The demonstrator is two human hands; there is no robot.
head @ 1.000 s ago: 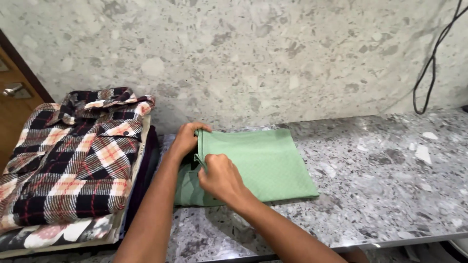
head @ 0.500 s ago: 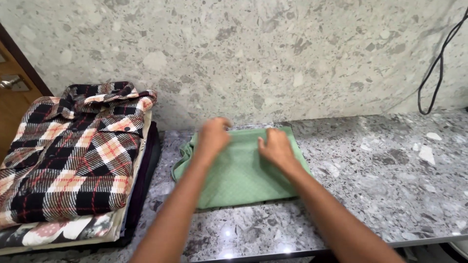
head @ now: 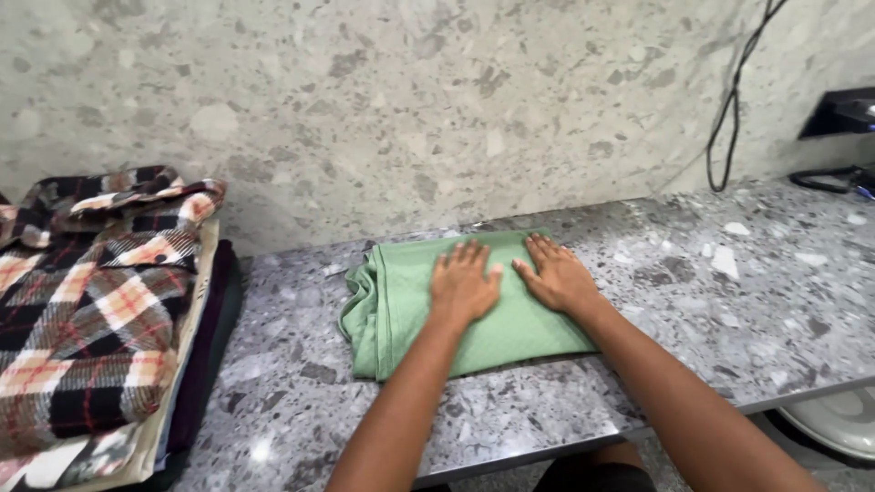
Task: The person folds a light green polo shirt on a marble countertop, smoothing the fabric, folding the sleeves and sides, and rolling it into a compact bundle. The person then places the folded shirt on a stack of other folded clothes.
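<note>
A folded green cloth (head: 401,314) lies on the grey speckled stone counter (head: 729,310). My left hand (head: 463,284) rests flat on the middle of the cloth, fingers spread. Beside it, my right hand (head: 556,273) presses flat on the cloth's right part, fingers apart. Neither hand grips anything. The cloth's left edge is bunched in loose folds.
A stack of folded clothes (head: 100,319) topped by a black, red and cream plaid shirt sits at the counter's left end. A black cable (head: 729,118) hangs down the stone wall at the right, near a dark fixture (head: 843,109). A pale round object (head: 834,424) sits below the counter edge.
The hands have moved from gripping the cloth's edges to lying flat on top of it. The cloth is now folded narrower, and the view has shifted right.
</note>
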